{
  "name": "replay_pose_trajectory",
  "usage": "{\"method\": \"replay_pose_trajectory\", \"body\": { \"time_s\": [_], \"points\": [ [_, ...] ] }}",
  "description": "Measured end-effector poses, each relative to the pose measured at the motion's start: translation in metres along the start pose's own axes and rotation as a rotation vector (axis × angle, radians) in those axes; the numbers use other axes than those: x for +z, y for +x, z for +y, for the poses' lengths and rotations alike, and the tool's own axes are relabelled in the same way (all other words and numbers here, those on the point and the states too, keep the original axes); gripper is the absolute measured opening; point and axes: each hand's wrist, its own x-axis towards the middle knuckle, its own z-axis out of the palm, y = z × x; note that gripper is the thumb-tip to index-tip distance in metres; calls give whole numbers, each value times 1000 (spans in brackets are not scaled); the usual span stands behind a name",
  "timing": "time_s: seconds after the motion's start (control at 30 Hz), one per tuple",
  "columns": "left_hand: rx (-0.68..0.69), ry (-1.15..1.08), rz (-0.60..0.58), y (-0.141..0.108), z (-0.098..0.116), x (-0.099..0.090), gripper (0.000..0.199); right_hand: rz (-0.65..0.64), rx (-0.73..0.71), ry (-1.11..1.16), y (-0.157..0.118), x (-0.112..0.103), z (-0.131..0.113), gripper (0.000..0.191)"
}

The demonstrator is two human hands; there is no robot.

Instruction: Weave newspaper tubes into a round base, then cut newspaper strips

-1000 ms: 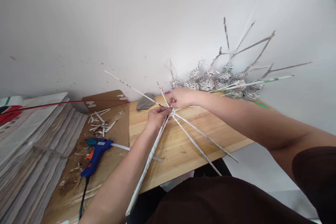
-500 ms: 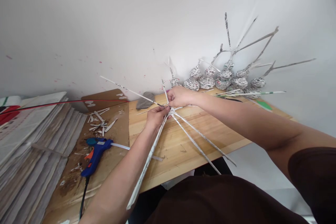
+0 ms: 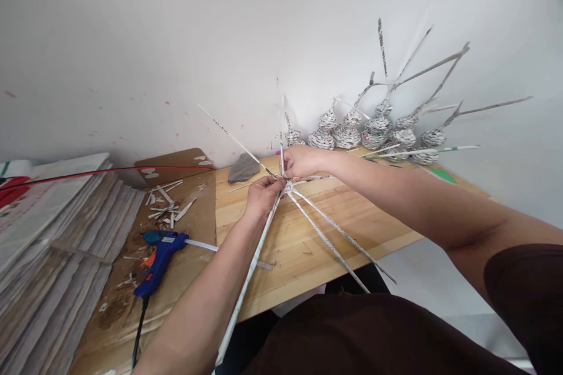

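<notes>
Several rolled newspaper tubes radiate from a small woven centre (image 3: 288, 186), held just above the wooden table (image 3: 343, 272). My left hand (image 3: 264, 193) pinches the centre from its left side, thumb on top. At the far side of the centre, my right hand (image 3: 299, 161) has its fingers closed on a paper tube (image 3: 282, 140) that points up toward the wall. Another tube (image 3: 237, 142) slants up to the left beyond my left hand. Two tubes (image 3: 336, 220) stretch toward my lap at the right, and a longer one (image 3: 246, 287) runs along my left forearm.
Woven gourd-shaped paper pieces (image 3: 376, 132) line the wall at the back right, with branch stems jutting up. A blue glue gun (image 3: 160, 263) lies on cardboard at the left, near paper scraps (image 3: 169, 202) and a tall newspaper stack (image 3: 65, 246). A grey cloth (image 3: 243, 169) lies behind.
The tube at my right hand now stands higher and more upright. The upper left tube has swung up and rightward. Both hands stay at the woven centre.
</notes>
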Motion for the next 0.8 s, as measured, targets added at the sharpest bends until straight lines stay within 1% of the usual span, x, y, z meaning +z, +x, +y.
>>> {"method": "replay_pose_trajectory", "body": {
  "time_s": [0.23, 0.4, 0.53, 0.7, 0.8],
  "points": [
    [11, -23, -5, 4, -4, -1, 35, 17, -10, -27, -2, 1, 5, 33],
    [-27, -12, -12, 0, -4, 1, 30, 23, 10, -106, -5, 5, 8, 28],
    [-51, -39, -10, -3, -2, 3, 33, 46, -10, -105, -8, 6, 6, 27],
    [-45, -2, -1, -3, -1, 3, 35, 40, -45, -133, -10, 5, 4, 27],
    [-21, 35, -13, -2, -2, 2, 34, 18, -62, -194, -9, 5, 5, 20]
  ]
}}
